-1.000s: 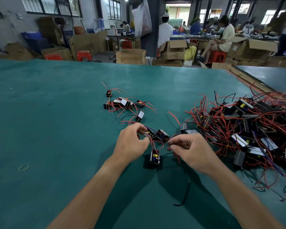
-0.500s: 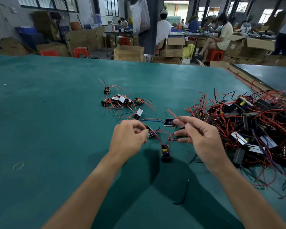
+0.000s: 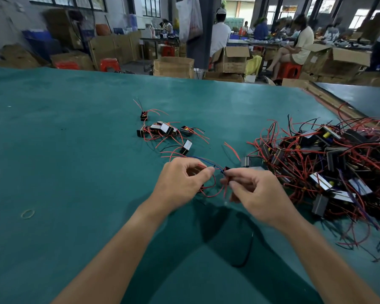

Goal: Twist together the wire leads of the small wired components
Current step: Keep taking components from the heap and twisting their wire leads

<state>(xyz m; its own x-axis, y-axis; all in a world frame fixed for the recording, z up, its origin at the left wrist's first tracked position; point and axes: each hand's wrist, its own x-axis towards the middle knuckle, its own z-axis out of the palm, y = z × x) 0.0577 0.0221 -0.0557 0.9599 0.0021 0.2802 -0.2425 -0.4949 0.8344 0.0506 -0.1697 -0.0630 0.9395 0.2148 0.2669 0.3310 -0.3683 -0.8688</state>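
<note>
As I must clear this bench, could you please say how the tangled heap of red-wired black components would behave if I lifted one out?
The tangled heap of red-wired black components would probably drag neighbours along, as its leads cross and loop together. The leads look floppy, curving loosely. The boxy bodies seem unlikely to roll.

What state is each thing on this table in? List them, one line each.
left-hand grip, pinching the wire leads
right-hand grip, pinching the wire leads, blurred
wire leads, held between both grips; twisted or not, cannot tell
small cluster of components, lying loose beyond the grips
big pile of components, tangled, at the right
rubber band, lying flat
black wire, lying loose, curved
</note>
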